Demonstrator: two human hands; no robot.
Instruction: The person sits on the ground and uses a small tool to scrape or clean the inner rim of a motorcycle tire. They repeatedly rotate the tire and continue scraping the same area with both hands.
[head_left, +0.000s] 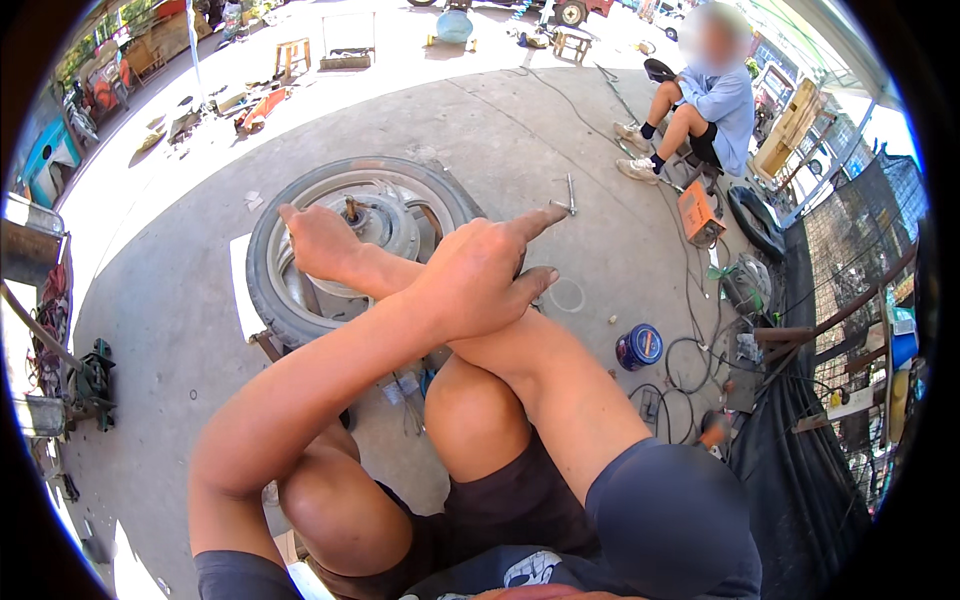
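Observation:
My forearms cross over each other. My left hand [482,275] is on the right side, index finger and thumb stretched out, the other fingers curled, nothing in it. Just beyond its index fingertip a T-shaped metal tool [571,190] is seen against the floor. My right hand [325,242] reaches left over a wheel with a grey tyre [268,275] that lies on its side. Its index finger points out above the rim and it holds nothing; whether it touches the wheel I cannot tell. A hub with an axle [352,210] shows at the wheel's middle.
A blue round tub [640,347] stands on the floor at right, among black cables [690,375]. Farther off is an orange box-shaped machine [700,214], beside a seated person [722,120]. Wooden stools [293,58] stand at the back. Dark netting [860,230] borders the right.

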